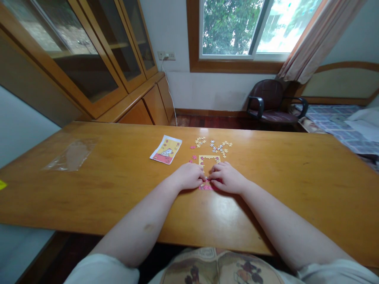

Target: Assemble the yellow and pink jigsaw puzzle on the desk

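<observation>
A partly assembled jigsaw puzzle (pixel 209 157) lies on the wooden table, with a yellow top border and a pink bottom. My left hand (pixel 192 176) rests at its left side, fingers bent together at the lower part. From the right, my right hand (pixel 226 177) reaches in, its fingertips pressed close to those of the left. Whatever is between the fingertips is too small to make out. Loose yellow pieces (pixel 200 142) lie beyond the puzzle, with white and blue pieces (pixel 217 148) to their right. Several pink pieces (pixel 194 157) are at its upper left.
A picture sheet (pixel 166 149) lies left of the puzzle. Farther left is a clear plastic bag (pixel 72 155) on the table (pixel 118 197). Beyond the table stand a glass-door cabinet (pixel 118 47), an office chair (pixel 268 100) and a bed (pixel 334 118).
</observation>
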Demonstrator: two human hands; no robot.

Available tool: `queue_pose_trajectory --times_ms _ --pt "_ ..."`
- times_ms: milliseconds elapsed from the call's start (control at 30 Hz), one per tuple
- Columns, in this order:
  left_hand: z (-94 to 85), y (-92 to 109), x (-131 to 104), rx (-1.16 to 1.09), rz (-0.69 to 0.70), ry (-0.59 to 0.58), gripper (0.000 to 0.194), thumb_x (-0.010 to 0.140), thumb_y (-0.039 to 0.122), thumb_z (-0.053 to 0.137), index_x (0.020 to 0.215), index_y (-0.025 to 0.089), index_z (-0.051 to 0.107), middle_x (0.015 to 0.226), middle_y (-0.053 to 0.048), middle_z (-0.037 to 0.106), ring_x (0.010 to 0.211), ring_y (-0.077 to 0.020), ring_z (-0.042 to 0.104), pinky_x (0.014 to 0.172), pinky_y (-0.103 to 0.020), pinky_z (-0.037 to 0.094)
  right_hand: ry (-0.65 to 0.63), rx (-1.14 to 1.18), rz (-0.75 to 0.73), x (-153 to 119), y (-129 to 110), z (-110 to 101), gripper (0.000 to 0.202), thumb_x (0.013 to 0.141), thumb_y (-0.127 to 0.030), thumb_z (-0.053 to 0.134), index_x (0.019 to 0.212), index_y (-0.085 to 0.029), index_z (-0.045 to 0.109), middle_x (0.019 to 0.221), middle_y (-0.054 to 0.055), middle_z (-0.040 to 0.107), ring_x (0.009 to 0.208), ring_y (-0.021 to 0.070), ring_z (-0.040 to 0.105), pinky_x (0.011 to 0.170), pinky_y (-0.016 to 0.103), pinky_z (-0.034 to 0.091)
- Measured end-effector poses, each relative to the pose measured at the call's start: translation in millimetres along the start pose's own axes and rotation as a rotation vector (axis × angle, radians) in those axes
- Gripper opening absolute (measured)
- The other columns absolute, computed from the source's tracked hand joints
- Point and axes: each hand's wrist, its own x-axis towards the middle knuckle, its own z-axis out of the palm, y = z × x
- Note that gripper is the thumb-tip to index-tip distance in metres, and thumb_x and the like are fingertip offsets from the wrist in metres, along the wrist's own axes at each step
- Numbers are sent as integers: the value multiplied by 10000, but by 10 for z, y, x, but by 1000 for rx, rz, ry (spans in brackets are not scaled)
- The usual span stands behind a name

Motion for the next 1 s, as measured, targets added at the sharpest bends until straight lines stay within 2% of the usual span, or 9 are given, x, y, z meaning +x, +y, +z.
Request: queue_pose_trajectory --times_ms 200,367,500,633,733,900,1000 --pt "-52 116 -7 108 29 -31 269 812 225 511 853 282 771 792 -39 670 735 -190 621 657 -296 445 -23 -95 -45 11 -44 -15 212 866 -276 545 892 -233 751 857 54 636 819 178 516 788 341 323" --pt "-53 235 -17 178 -25 -53 292 850 243 471 782 193 751 778 -83 676 737 -218 635 661 -323 455 -29 -170 -79 11 -89 -5 251 875 -290 517 791 -202 736 761 56 617 746 173 491 743 338 301" --pt "-44 215 -45 166 -1 -23 266 830 236 487 794 209 749 784 -71 671 730 -205 623 665 -317 453 37 -129 -23 -31 -28 -58 229 869 -273 514 854 -201 731 793 49 633 751 164 514 735 323 306" --pt "-52 156 -83 140 62 26 247 807 233 508 836 239 753 772 -54 654 718 -187 601 667 -304 441 96 -133 34 -84 103 -135 269 873 -255 494 721 -174 700 714 46 614 704 154 512 715 314 314" --pt "-39 135 -89 122 83 17 252 800 226 509 832 259 757 746 -43 648 701 -184 598 641 -300 427 63 -99 5 -106 177 -154 297 872 -244 492 648 -172 675 661 36 597 650 141 502 686 301 324" --pt "-9 114 -66 89 69 -33 287 808 232 500 910 305 758 797 -33 672 745 -189 618 652 -299 434 -35 33 -92 -100 205 -132 287 883 -248 499 707 -179 714 704 45 636 650 137 543 670 272 380" --pt "-34 118 -76 77 54 -47 303 833 237 471 955 285 744 856 -46 682 811 -199 632 725 -311 459 -56 43 -77 -86 190 -139 289 889 -261 498 736 -186 732 731 56 660 678 149 579 694 280 416"
